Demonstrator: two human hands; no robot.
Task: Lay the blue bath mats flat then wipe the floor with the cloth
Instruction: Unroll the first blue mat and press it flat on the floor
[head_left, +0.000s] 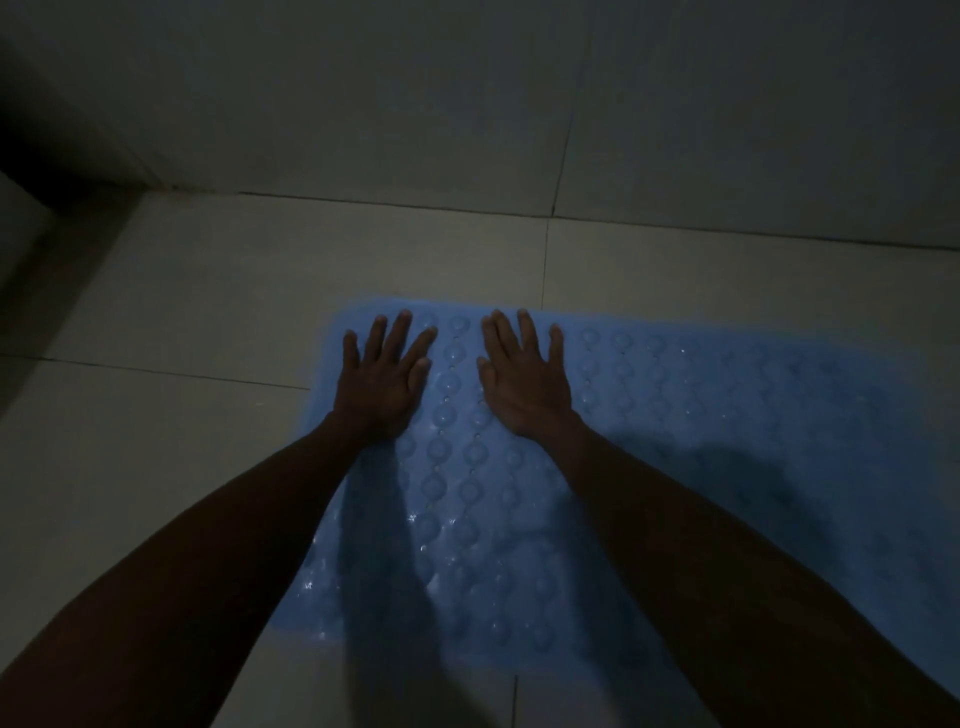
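- the left grip (382, 382) lies palm down on the blue bath mat (675, 415), fingers straight and spread, pressing flat near the mat's far left corner, a little left of the frame's centre.
- the right grip (524, 382) lies the same way just beside it, fingers straight and slightly fanned, palm flat on the mat, holding nothing; its fingertips reach almost to the mat's far edge.
- the two grips sit side by side but apart, with a strip of the mat's raised round bumps showing between them.
- both bare forearms come up from the bottom of the frame, the left from the lower left corner, the right from the lower right, and cross over the mat.
- the mat lies flat on the tiled floor (182, 312), filling the centre and the right half of the lower frame; its right side runs off the frame edge and its near part is in dark shadow.
- the mat's surface carries rows of round domes and small holes, with a few wet-looking glints on it.
- the floor is pale tile with thin grout lines, seen left of the mat and beyond it.
- a tiled wall (727, 104) rises across the upper part of the frame, meeting the floor along a line just above the mat.
- the light is dim, and the upper left corner is nearly black.
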